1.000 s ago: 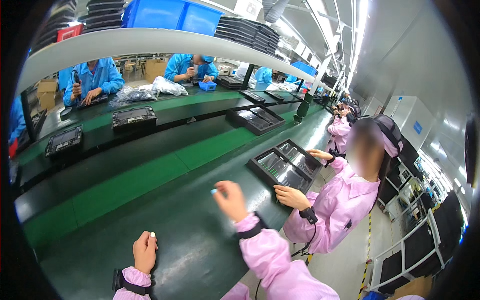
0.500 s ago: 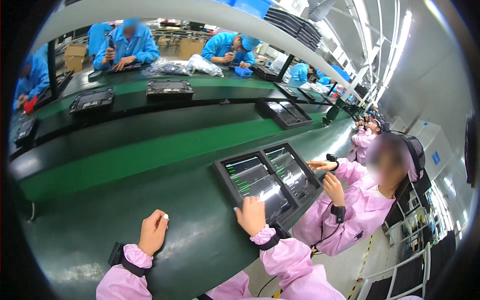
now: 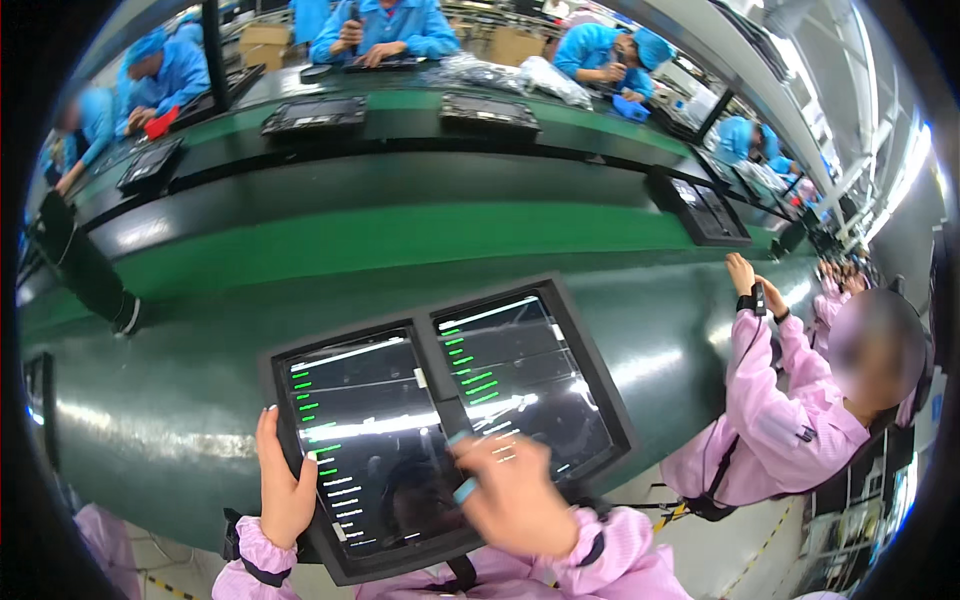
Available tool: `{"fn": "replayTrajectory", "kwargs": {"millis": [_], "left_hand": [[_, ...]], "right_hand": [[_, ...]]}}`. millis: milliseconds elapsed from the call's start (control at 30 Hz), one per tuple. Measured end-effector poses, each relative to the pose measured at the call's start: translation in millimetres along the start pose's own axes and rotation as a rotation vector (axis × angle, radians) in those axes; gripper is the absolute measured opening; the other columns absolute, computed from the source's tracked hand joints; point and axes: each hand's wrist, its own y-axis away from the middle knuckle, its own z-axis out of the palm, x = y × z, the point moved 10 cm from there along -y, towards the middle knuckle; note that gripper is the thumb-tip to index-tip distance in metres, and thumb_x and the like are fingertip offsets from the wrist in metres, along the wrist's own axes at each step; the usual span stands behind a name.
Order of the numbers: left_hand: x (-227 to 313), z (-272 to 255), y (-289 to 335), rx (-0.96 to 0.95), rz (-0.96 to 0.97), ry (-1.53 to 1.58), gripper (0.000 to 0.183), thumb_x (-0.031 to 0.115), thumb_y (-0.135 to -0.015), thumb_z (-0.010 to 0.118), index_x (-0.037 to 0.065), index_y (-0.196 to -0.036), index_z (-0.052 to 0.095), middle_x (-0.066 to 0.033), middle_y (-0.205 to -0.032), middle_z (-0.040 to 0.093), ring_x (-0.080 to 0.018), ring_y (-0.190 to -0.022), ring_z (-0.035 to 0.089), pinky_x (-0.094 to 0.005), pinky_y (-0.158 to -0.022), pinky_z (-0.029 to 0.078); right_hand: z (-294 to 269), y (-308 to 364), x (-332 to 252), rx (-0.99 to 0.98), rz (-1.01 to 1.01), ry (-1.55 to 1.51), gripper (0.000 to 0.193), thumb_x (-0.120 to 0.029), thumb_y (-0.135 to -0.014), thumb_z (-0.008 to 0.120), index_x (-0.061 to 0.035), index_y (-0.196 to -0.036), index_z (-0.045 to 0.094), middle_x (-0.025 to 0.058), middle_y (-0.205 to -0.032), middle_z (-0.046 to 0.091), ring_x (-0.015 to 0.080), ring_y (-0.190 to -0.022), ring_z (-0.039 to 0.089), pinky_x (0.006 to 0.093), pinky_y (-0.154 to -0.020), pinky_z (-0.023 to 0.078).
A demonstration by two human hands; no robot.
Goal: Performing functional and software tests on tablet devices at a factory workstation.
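A black two-bay tray point(image 3: 585, 345) lies close in front of me, tilted in the view. It bears a left tablet screen point(image 3: 375, 400) and a right tablet screen point(image 3: 525, 350), both lit dark with green and white text lines. My left hand point(image 3: 285, 480) grips the tray's left side, its thumb over the rim and its fingers along the outside. Above the tray's lower middle, near the divider, is my right hand point(image 3: 520, 490), blurred by motion. Its thumb and forefinger are apart, with nothing seen between them; whether it touches a screen I cannot tell.
A co-worker in pink point(image 3: 780, 400) sits to my right, hands raised near the bench point(image 3: 640, 290). Another black tray point(image 3: 705, 210) stands at the back right. Several devices, among them one tablet unit point(image 3: 490, 115), line the far side. A black stand point(image 3: 85, 260) rises at left.
The tray has come from the right to directly before me. My left hand has taken its left side, and my right hand is over its middle. The co-worker's hands have left it.
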Motion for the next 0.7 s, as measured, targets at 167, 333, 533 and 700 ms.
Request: {"fn": "replayTrajectory", "kwargs": {"millis": [167,333,533,700], "left_hand": [[-4.1,-4.1,5.8,-0.06,-0.042,0.093,0.058,-0.004,-0.078,0.042,-0.003,-0.133,0.025,-0.0238,-0.137,0.027,-0.0352,-0.13,0.025,-0.0376,-0.107,0.018],[-4.6,-20.0,-13.6,-0.221,0.058,0.03,0.062,0.001,-0.08,0.05,-0.001,-0.135,0.023,-0.025,-0.14,0.025,-0.0362,-0.129,0.027,-0.0381,-0.106,0.022],[21.5,-22.3,-4.8,-0.125,0.173,-0.316,0.055,0.009,-0.076,0.059,0.005,-0.128,0.04,-0.0259,-0.137,0.026,-0.0437,-0.123,0.028,-0.0476,-0.102,0.024],[25.2,-13.2,16.6,-0.165,0.159,-0.286,0.049,0.017,-0.076,0.061,0.009,-0.122,0.048,-0.0282,-0.139,0.02,-0.047,-0.124,0.02,-0.0522,-0.102,0.019]], "right_hand": [[-5.8,6.6,56.6,0.014,-0.035,0.301,0.043,0.001,-0.065,0.054,-0.0015,-0.107,0.051,0.006,-0.109,0.055,0.028,-0.104,0.044,0.0437,-0.084,0.03],[-41.8,15.8,51.4,0.202,-0.006,0.208,0.037,0.005,-0.062,0.051,-0.0041,-0.098,0.051,0.0069,-0.106,0.055,0.0279,-0.103,0.044,0.0406,-0.087,0.03],[-93.2,80.2,180.1,0.395,0.49,-0.069,0.029,-0.007,-0.086,0.047,0.0045,-0.111,0.038,0.0206,-0.108,0.046,0.0296,-0.101,0.046,0.0371,-0.091,0.034],[-81.8,86.5,172.7,0.434,0.52,-0.144,0.026,-0.008,-0.088,0.045,0.0012,-0.111,0.033,0.0192,-0.109,0.049,0.0235,-0.098,0.051,0.0325,-0.088,0.037]]}}
